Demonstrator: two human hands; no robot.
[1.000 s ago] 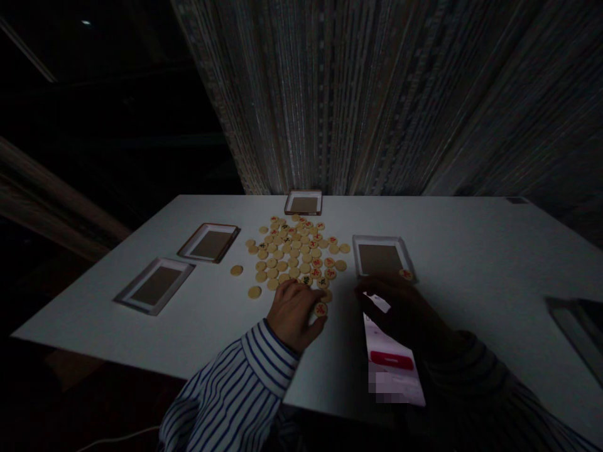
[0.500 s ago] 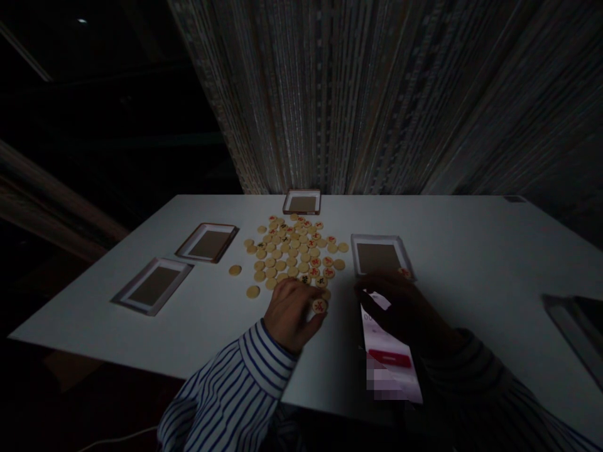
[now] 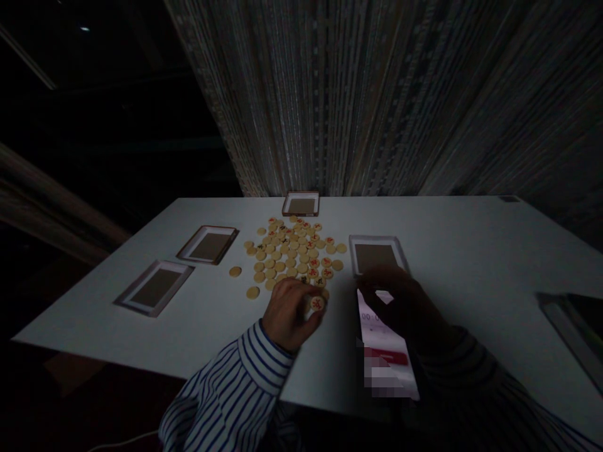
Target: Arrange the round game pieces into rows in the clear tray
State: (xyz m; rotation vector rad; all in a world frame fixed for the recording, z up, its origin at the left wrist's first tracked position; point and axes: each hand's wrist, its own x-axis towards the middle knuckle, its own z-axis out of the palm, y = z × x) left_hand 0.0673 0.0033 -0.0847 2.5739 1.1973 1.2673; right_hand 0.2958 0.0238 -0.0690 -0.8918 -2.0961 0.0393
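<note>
Between the thumb and fingers of my left hand (image 3: 288,317) is a Chinese chess piece (image 3: 317,304), a round disc with a red character facing up. The hand rests at the near edge of a spread of wooden pieces (image 3: 292,254), some face down, others showing red or black characters. My right hand (image 3: 405,307) is in deep shadow, over the upper part of a lit phone (image 3: 386,329) and at the near edge of a white-rimmed tray (image 3: 353,251). Its thumb and fingers curve toward each other, but blur and darkness hide whether anything is in them.
Two more shallow trays lie to the left, a brown-edged one (image 3: 234,236) and a pale one (image 3: 186,274). A small tray (image 3: 284,205) stands at the back before a bead curtain (image 3: 301,100). Two loose discs lie left of the pile. A dark flat object (image 3: 584,320) is at the right.
The red-marked piece that showed by my right hand at the tray's near corner is out of sight now. My right hand has shifted slightly; my left keeps its piece. The view has tilted a little.
</note>
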